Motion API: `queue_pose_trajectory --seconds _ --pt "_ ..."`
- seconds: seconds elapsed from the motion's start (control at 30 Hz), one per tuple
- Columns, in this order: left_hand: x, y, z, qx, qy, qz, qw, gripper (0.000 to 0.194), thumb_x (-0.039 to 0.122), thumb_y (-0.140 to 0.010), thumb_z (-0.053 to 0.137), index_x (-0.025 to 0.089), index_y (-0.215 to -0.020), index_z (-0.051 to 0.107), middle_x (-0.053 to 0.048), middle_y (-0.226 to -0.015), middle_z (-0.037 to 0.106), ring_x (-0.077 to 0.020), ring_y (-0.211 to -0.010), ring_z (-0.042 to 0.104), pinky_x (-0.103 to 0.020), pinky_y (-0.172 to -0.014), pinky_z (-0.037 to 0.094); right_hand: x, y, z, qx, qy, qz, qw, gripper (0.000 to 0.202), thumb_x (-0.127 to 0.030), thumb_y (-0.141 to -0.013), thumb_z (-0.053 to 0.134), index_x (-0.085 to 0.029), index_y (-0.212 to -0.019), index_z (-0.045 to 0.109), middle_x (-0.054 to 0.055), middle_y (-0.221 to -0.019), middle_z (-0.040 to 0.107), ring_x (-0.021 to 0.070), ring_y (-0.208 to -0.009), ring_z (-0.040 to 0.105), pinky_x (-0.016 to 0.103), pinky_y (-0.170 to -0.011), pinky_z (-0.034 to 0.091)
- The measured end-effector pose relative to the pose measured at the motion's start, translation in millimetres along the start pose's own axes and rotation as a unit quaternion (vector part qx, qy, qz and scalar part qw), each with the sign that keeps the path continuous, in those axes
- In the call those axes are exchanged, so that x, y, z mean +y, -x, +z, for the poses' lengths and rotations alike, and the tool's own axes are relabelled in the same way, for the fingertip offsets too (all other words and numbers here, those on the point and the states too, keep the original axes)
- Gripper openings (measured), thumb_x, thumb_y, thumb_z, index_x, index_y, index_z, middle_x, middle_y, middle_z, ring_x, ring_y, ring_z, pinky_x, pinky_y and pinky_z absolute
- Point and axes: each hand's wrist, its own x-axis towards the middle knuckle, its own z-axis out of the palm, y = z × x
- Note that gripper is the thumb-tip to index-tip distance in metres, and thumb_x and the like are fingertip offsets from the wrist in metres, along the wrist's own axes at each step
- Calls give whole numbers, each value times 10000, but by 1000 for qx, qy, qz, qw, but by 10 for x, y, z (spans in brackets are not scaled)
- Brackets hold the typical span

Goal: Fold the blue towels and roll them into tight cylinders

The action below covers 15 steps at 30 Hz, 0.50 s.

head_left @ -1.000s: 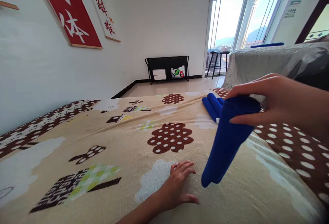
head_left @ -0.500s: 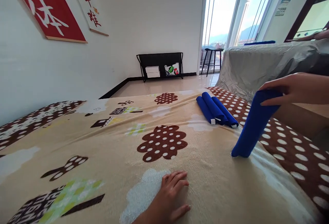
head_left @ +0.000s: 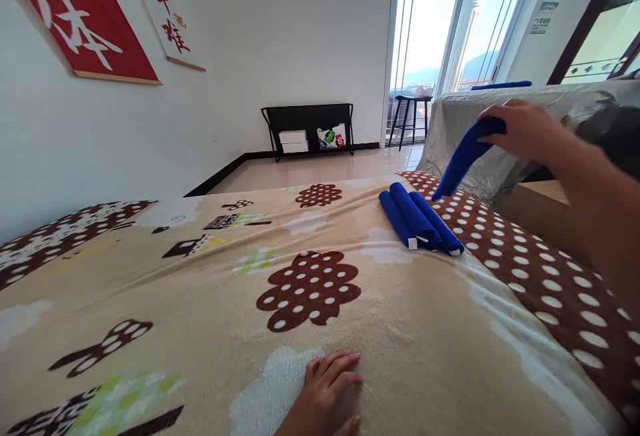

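My right hand (head_left: 523, 128) grips one end of a rolled blue cloth (head_left: 463, 161), holding it up on the right. The roll bends and slants down to the left, its lower end close to several blue cloth rolls (head_left: 410, 213) lying side by side on the bed. White tags show at the near ends of those rolls. My left hand (head_left: 327, 389) rests palm down, fingers apart, on the cream patterned blanket (head_left: 410, 329), at the bottom middle, with nothing in it.
A sofa under a silvery plastic cover (head_left: 450, 116) stands at the back right, with a blue cloth (head_left: 500, 85) on top. Beside the bed is a brown box (head_left: 537, 216). Against the far wall stands a black rack (head_left: 307, 119); a black stool (head_left: 413, 106) is by the window.
My right hand has lifted the rolled cloth off the blanket and carried it away from me and left, towards the other rolls. My left hand stays on the blanket.
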Motion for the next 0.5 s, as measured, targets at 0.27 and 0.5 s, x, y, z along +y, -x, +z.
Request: queue_pose_trajectory --seconds 0.27,0.5 --pt "-5 9 -6 4 5 -4 1000 447 397 -837 626 296 -1269 568 -76 -1481 509 -323 -1377 432 -476 -1086 356 -535 1444 1637 -46 -57 -57 996 359 -118 -868 498 -175 -1190 646 173 -1247 588 180 -848 606 240 -607 413" --pt "152 31 -105 31 8 -15 999 398 397 -867 618 293 -1250 590 -70 -1464 533 -302 -1363 454 -443 -1093 354 -587 2028 2080 -42 -94 -8 995 447 -158 -900 397 -203 -1318 551 184 -1363 526 297 -1117 611 383 -818 559"
